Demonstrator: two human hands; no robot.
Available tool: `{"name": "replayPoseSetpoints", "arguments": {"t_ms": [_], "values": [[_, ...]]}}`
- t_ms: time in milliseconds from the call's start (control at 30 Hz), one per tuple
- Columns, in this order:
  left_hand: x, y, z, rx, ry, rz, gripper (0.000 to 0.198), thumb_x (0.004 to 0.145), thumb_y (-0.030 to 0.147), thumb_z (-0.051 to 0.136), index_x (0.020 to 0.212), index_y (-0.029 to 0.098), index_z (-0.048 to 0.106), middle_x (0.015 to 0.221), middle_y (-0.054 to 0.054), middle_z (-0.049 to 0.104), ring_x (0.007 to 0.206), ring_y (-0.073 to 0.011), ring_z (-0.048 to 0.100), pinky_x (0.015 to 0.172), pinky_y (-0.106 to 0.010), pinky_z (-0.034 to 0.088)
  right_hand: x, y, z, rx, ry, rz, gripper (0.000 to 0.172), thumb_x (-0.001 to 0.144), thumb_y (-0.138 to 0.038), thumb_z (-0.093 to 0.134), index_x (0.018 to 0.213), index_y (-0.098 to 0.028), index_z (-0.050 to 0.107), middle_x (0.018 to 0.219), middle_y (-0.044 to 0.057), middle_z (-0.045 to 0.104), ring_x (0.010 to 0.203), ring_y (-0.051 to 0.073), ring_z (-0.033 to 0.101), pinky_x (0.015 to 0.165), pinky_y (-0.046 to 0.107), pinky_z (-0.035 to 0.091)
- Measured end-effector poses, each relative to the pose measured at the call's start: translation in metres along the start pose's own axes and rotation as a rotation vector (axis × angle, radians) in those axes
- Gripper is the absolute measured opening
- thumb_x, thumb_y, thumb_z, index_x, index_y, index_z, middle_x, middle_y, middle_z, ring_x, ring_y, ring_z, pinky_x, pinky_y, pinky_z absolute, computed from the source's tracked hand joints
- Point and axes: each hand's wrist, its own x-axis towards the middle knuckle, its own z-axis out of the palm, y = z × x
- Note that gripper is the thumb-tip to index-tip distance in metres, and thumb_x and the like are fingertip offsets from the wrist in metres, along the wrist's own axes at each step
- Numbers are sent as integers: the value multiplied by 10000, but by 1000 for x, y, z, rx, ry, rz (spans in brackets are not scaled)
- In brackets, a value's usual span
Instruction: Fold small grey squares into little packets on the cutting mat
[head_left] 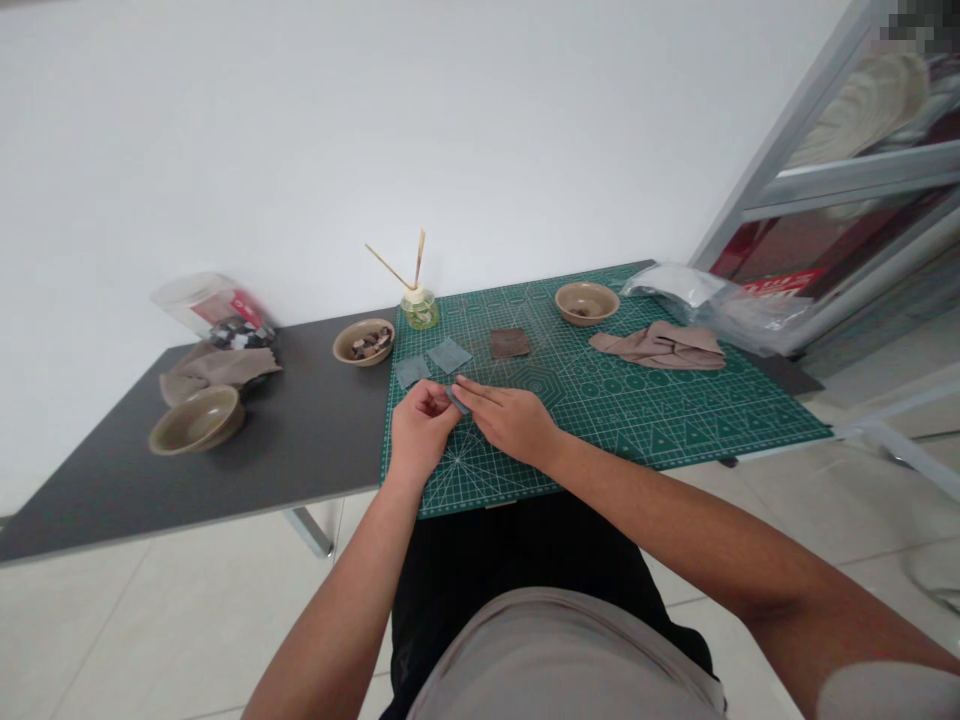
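My left hand (422, 432) is closed, its thumb and fingers pinching a small blue-grey piece (457, 400) of thin sheet. Against the same piece, from the right, press the fingertips of my right hand (516, 424). My fingers cover most of it, so its full shape is hidden. Just beyond my hands, two blue-grey squares (448, 355) lie on the green cutting mat (585, 420). A brown square (510, 343) lies a little to their right. The squares' material is too unclear to name.
A bowl (363, 342) of small dark and pale bits stands beside a reed diffuser (420, 308). Another bowl (587, 303), a brown cloth (664, 346) and a plastic bag (720, 300) are at right. At left are a third bowl (196, 422), a cloth (217, 370) and a tipped plastic jar (217, 305).
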Motion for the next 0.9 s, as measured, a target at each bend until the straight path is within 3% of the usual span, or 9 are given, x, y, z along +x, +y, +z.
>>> {"name": "replayPoseSetpoints", "arguments": {"t_ms": [133, 300, 533, 700, 900], "values": [[0, 0, 0, -23, 16, -22, 177, 683, 255, 738, 729, 176, 587, 589, 52, 580, 530, -85, 518, 536, -204, 404, -1, 0, 1, -31, -18, 73, 393, 955, -136, 436, 1318, -121, 587, 1320, 133, 625, 1081, 214, 692, 827, 331, 609], [0, 3, 0, 29, -17, -44, 162, 695, 235, 721, 669, 178, 572, 548, 48, 583, 503, -88, 529, 514, -205, 406, 0, -1, 0, -45, -37, 30, 382, 957, -134, 430, 1295, -122, 607, 1340, 118, 611, 1094, 207, 686, 874, 323, 591], [-1, 2, 0, -6, 16, -41, 151, 690, 252, 736, 776, 173, 642, 585, 38, 629, 538, -107, 582, 554, -222, 455, 0, -1, -1, 26, -54, 164, 412, 937, -125, 464, 1334, -133, 575, 1301, 119, 648, 1135, 212, 665, 908, 326, 583], [-1, -1, -1, 5, -4, -50, 127, 688, 220, 736, 713, 178, 619, 569, 44, 620, 521, -99, 573, 532, -212, 442, 0, -2, 0, 65, -57, 127, 407, 949, -152, 446, 1335, -159, 575, 1340, 112, 619, 1147, 207, 659, 910, 329, 582], [1, -4, -1, -110, 2, -71, 211, 685, 303, 781, 778, 175, 641, 619, 25, 663, 536, -118, 614, 554, -242, 493, 0, -1, 0, 106, -62, 255, 402, 937, -169, 486, 1327, -142, 579, 1178, 109, 718, 988, 213, 721, 839, 332, 595]]}}
